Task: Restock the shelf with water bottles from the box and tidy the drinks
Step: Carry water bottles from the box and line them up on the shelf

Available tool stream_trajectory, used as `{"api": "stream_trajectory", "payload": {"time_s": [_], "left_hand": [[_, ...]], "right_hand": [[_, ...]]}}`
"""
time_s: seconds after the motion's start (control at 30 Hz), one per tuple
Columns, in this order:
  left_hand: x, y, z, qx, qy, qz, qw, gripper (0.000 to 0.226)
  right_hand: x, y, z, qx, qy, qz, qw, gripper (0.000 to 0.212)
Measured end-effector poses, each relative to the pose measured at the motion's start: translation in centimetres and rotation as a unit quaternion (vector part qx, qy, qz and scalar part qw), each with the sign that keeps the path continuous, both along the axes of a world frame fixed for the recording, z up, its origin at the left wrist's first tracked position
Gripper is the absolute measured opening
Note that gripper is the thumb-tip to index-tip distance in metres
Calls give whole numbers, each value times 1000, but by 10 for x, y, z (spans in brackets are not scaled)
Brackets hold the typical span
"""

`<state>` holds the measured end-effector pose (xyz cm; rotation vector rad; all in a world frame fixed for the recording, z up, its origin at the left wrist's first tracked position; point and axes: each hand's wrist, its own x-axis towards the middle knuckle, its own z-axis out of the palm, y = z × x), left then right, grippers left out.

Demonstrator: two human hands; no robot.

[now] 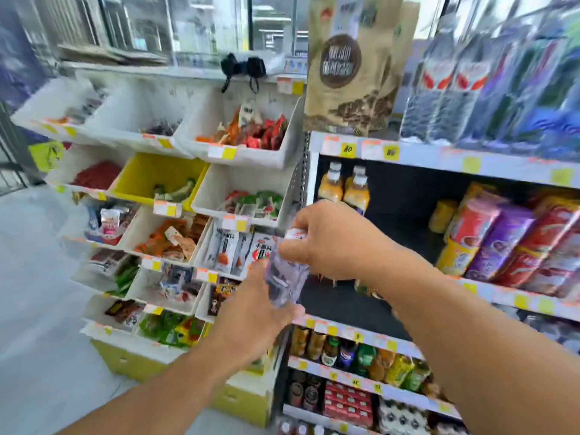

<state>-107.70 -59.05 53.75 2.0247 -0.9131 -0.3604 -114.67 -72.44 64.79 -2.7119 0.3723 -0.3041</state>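
Between both hands | water bottle [287,271] | right hand [332,243] top, left hand [254,312] base

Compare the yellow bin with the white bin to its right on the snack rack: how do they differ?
The yellow bin is bright yellow; the white bin beside it is white. The yellow bin holds a few green-and-white packets; the white bin holds a row of red-and-green packets. Both are open-topped, tilted forward, with a price tag on the front lip.
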Motion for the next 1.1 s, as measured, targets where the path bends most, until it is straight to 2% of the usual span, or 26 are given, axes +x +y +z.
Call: {"api": "stream_trajectory", "payload": {"time_s": [0.1,0.2,0.33,0.43,0.6,0.73,0.87,0.9,1.0,1.03,1.1], "left_hand": [[-17,-11,64,-58,-41,-10,997,64],[-35,-27,109,-110,-62,-39,991,62],[-67,-54,156,-174,6,-74,982,56],[-87,-77,184,-184,65,-134,972,51],[-106,-127,217,-216,165,-238,933,50],[-122,-171,229,-252,308,-311,863,45],[-134,-216,228,-229,339,-346,844,61],[-137,-228,228,-224,340,-354,842,61],[-147,-260,231,-209,323,-370,846,43],[-149,-271,231,-208,313,-368,850,37],[-155,-292,233,-203,301,-365,857,31]], "right_hand": [[-31,-1,75,-37,-96,-48,994,46],[-61,-10,126,-48,-185,-88,978,57],[-96,-31,168,-52,-262,-131,955,68],[-118,-55,191,-49,-292,-157,942,81],[-153,-108,208,3,-353,-124,927,68],[-180,-148,207,92,-327,-89,936,65],[-199,-181,201,152,-330,-61,930,42],[-204,-192,199,149,-326,-72,931,47],[-217,-223,190,99,-264,-127,951,104],[-222,-230,187,87,-248,-136,955,110],[-231,-246,181,95,-236,-151,955,105]]}}
